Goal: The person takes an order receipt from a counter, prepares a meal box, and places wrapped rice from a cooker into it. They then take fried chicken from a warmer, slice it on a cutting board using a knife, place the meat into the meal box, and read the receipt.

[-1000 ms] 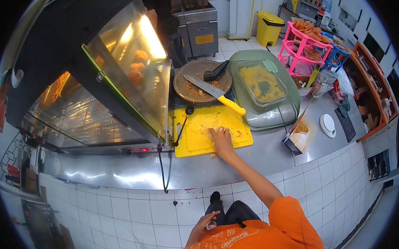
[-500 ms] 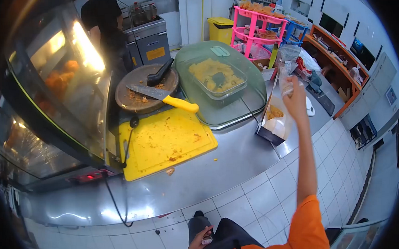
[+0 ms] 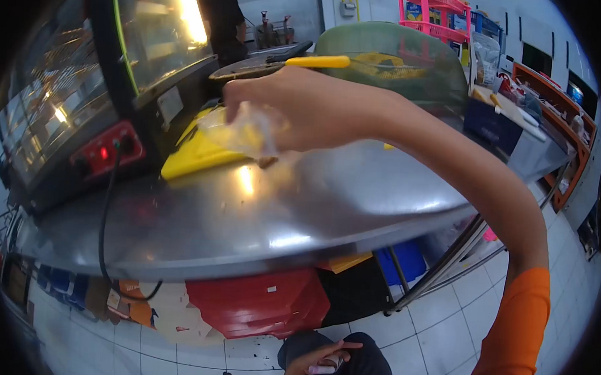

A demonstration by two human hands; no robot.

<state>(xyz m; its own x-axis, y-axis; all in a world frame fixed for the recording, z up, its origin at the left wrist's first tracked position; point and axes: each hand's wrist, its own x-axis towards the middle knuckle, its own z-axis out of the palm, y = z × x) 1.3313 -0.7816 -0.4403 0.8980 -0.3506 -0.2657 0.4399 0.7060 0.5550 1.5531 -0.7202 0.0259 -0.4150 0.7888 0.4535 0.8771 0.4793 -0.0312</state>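
My right hand (image 3: 270, 109) reaches across from the right with its fingers closed on a crumpled clear plastic bag (image 3: 246, 131), slightly blurred. The bag hangs over the yellow cutting board (image 3: 204, 158), partly covering it. Behind the hand lies a knife with a yellow handle (image 3: 317, 61); its blade rests over a round board, mostly hidden. Low in the view, my left hand (image 3: 316, 362) is held by my legs, curled around a small pale tube-like thing (image 3: 323, 369) with one finger stretched out. A dark box (image 3: 494, 129) stands farther right on the steel counter.
A lit glass display case (image 3: 153, 40) fills the left, its cord hanging over the steel counter's (image 3: 299, 207) front. A large green-tinted lid or tub (image 3: 393, 57) stands behind. Under the counter are a red container (image 3: 262, 303) and cartons. A person (image 3: 217, 23) in black stands at the back.
My right hand has swung from the box on the right to above the cutting board, holding the plastic bag. The view has turned and dropped closer to the counter. My left hand stays low.
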